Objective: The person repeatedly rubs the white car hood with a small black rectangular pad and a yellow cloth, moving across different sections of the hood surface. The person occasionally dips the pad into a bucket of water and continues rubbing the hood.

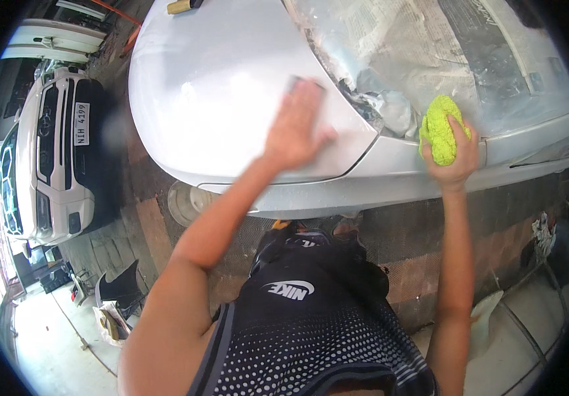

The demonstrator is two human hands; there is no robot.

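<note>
While the left hand (295, 129) presses a small grey sanding pad (305, 84) flat against a silver car panel (218, 86), right hand (453, 155) fingers grip a yellow-green sponge (441, 129).

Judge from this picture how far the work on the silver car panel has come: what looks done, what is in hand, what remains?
Done: newspaper masking covers the area beside the silver panel. In hand: the left hand presses a small grey pad flat on the panel, blurred, seemingly rubbing; the right hand grips a yellow-green sponge at the edge. Left: the panel looks dull and unpainted; how much is rubbed cannot be told.
</note>
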